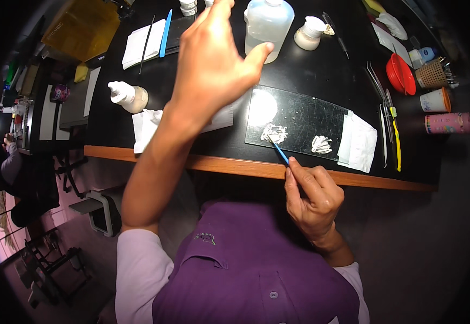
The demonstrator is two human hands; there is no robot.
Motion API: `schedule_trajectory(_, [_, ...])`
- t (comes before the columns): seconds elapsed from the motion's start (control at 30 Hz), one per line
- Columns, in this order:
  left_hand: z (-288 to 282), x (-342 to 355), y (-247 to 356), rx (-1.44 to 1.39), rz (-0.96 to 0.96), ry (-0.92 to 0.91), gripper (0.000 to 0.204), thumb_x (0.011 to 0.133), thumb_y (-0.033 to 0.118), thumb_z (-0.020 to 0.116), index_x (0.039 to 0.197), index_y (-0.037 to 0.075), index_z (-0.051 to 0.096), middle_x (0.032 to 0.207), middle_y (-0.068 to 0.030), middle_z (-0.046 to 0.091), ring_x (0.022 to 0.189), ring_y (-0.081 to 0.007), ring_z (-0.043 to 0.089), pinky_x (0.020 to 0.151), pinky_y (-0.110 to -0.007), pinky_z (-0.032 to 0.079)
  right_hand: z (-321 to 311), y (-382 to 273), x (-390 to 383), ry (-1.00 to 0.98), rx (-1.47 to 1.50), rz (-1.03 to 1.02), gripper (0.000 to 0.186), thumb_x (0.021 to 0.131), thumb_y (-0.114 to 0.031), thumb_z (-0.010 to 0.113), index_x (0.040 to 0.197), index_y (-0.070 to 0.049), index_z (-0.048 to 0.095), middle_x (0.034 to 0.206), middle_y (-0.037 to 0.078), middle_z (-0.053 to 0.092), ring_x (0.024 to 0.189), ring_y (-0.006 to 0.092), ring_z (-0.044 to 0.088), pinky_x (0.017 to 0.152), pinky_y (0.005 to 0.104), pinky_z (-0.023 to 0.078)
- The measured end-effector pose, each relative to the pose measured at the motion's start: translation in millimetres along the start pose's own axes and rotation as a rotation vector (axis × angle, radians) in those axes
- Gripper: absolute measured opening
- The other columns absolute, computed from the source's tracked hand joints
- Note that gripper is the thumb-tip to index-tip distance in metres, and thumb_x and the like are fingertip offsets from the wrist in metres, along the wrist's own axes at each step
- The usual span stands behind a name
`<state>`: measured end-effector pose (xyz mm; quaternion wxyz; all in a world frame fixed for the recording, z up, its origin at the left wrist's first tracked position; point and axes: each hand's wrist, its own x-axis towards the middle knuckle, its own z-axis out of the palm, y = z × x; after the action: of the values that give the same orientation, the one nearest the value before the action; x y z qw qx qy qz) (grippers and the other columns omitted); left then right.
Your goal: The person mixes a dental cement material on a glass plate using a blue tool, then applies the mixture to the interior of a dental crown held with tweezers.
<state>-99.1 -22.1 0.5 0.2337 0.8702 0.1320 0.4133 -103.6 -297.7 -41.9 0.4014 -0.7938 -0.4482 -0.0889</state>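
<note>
My right hand [313,197] pinches a slim blue mixing stick [281,154] between thumb and fingers. The stick's tip rests in a white paste heap [274,133] on a dark, glossy glass slab [299,116]. A second white paste heap [322,144] lies on the same slab, to the right. Stretched out over the table, my left hand [210,65] has its thumb spread away from the fingers and holds nothing visible. Its thumb overlaps a large translucent bottle [267,27]; whether they touch I cannot tell. The left fingertips run out at the upper edge.
Folded white tissue [358,143] covers the slab's right end. A small dropper bottle [129,97] stands left, a lidded jar [308,35] behind. Metal tools and a yellow toothbrush [397,140] lie right, near a red bowl [400,74]. The table's wooden edge [235,166] runs in front of me.
</note>
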Motion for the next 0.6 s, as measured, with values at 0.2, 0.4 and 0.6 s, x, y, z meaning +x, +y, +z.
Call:
schedule_trajectory(0.2, [-58, -84, 32, -0.269, -0.224, -0.232, 0.032, 0.084, -0.009, 0.077, 0.115, 0.000, 0.079, 0.102, -0.0094, 0.073, 0.075, -0.0116, 0.066, 0.066, -0.024, 0.053, -2, 3, 4, 0.024, 0.000, -0.041, 0.029, 0.081, 0.008, 0.085, 0.110, 0.001, 0.084, 0.074, 0.005, 0.065, 0.054, 0.0107, 0.059, 0.046, 0.0279, 0.044])
schedule_trajectory(0.4, [-43, -129, 32, -0.304, -0.285, -0.217, 0.027, 0.080, -0.002, 0.087, 0.106, 0.001, 0.081, 0.096, -0.0072, 0.073, 0.066, -0.0126, 0.066, 0.057, -0.028, 0.051, 5, -2, 3, -0.020, -0.032, -0.056, 0.034, 0.079, 0.009, 0.085, 0.112, 0.000, 0.084, 0.077, 0.005, 0.065, 0.055, 0.0098, 0.060, 0.047, 0.0258, 0.044])
schedule_trajectory(0.6, [-38, -130, 28, -0.237, -0.219, -0.232, 0.032, 0.076, -0.001, 0.091, 0.107, 0.002, 0.083, 0.094, -0.0070, 0.072, 0.061, -0.0121, 0.060, 0.055, -0.027, 0.048, 6, -1, 3, -0.035, -0.042, -0.043, 0.031, 0.078, 0.009, 0.085, 0.109, 0.003, 0.083, 0.073, 0.007, 0.067, 0.055, 0.0118, 0.062, 0.049, 0.0261, 0.047])
